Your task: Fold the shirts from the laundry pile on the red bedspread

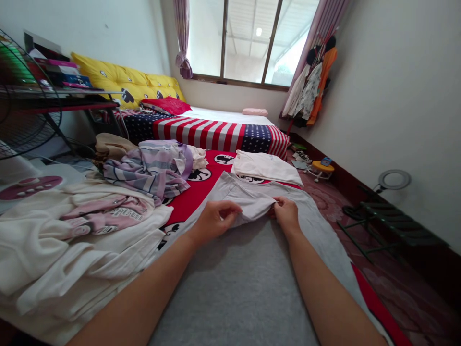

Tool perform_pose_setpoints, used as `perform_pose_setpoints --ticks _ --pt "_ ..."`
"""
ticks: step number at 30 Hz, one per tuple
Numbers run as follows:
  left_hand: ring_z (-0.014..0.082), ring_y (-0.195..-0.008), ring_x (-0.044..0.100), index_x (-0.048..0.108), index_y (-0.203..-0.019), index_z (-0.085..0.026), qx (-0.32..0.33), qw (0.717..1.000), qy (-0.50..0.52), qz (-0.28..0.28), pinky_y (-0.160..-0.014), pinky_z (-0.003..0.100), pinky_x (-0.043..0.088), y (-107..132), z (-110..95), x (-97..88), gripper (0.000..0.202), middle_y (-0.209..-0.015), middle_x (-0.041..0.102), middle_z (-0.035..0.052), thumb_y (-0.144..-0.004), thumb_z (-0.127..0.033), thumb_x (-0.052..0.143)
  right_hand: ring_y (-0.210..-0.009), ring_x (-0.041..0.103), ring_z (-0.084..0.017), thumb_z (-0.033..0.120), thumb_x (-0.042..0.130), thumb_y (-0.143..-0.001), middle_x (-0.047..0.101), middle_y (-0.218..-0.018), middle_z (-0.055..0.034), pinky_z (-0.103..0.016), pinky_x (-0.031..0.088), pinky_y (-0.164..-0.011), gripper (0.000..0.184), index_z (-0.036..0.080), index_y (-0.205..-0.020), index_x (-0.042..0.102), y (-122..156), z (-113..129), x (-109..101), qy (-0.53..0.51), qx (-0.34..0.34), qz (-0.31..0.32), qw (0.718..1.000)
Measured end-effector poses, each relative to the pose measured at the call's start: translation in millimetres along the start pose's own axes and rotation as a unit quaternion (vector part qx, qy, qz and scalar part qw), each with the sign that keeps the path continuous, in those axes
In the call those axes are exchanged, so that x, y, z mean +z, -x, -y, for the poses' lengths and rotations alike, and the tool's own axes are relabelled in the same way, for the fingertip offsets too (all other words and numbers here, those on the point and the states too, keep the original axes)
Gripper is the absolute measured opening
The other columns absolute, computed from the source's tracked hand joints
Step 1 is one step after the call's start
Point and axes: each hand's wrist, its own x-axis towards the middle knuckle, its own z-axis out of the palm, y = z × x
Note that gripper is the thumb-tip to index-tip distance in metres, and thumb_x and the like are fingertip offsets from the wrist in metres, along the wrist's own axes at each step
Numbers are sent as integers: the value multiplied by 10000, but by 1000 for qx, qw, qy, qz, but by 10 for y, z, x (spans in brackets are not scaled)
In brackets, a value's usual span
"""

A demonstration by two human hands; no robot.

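Observation:
A grey T-shirt (245, 283) lies spread over a red patterned cloth (190, 192), its neck end away from me. My left hand (216, 218) pinches the edge of its raised fabric between thumb and forefinger. Opposite it, my right hand (284, 214) grips another spot on the same lifted edge, fingers closed. Between the two hands the grey fabric hangs in a shallow sag. Just beyond the shirt lies a folded white garment (266, 168).
Left of the shirt are a cream sweatshirt (108, 226) with pink print and a heap of plaid clothing (154, 166). A fan (29, 96) stands at far left. Behind is a bed with a flag-patterned cover (201, 134). A dark folding chair (392, 221) and yellow stool (322, 166) stand right.

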Motion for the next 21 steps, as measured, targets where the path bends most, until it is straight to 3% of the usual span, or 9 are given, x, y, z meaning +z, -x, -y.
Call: perform_pose_setpoints --ticks 3,5,8,10,12,15,18,21 --pt "128 -659 627 720 -961 -148 3 984 -32 173 -632 210 487 41 -40 73 242 -765 706 35 -744 -175 617 -588 660 -183 247 403 -771 700 -745 -81 -286 525 -530 346 128 -1008 626 12 53 -11 -46 42 16 998" --pt "131 -682 628 711 -1020 -149 6 976 -48 211 -661 216 490 53 -45 89 296 -802 708 39 -735 -183 643 -631 667 -191 340 384 -834 702 -775 -89 -302 537 -547 379 125 -1044 615 42 115 -14 -63 55 35 996" --pt "134 -714 630 693 -1067 -133 -9 976 -40 214 -690 221 494 52 -30 75 325 -844 706 50 -754 -203 641 -817 667 -228 495 561 -770 700 -910 -91 -343 548 -684 466 146 -1074 619 124 212 12 -46 33 64 996" --pt "140 -738 632 690 -1066 -117 -16 975 -27 218 -709 225 495 51 -8 65 329 -878 706 60 -752 -203 646 -1022 612 -249 429 713 -657 658 -1109 -96 -364 499 -864 608 160 -1185 574 197 263 58 16 -43 81 996" --pt "144 -753 630 690 -1062 -103 -21 976 -18 217 -722 231 493 55 28 71 328 -903 705 71 -749 -190 645 -1148 542 -245 309 731 -647 584 -1258 -103 -356 423 -976 727 164 -1314 480 278 302 123 95 -132 102 981" --pt "139 -742 621 700 -1022 -96 -38 983 -2 180 -712 226 487 60 100 114 285 -871 703 69 -755 -165 628 -1126 552 -241 211 647 -725 561 -1265 -115 -341 426 -949 682 180 -1373 437 389 339 219 197 -184 121 955" --pt "127 -712 609 706 -976 -99 -67 986 14 150 -685 213 479 51 164 178 239 -805 695 51 -761 -150 615 -1014 597 -243 214 585 -781 580 -1172 -110 -331 459 -842 552 220 -1327 510 456 346 277 276 -192 110 935" --pt "124 -716 606 693 -1003 -93 -89 984 9 157 -694 216 484 49 163 218 262 -821 693 53 -757 -119 606 -970 604 -227 218 558 -805 589 -1117 -99 -301 456 -798 452 220 -1256 578 467 321 295 295 -207 101 927"
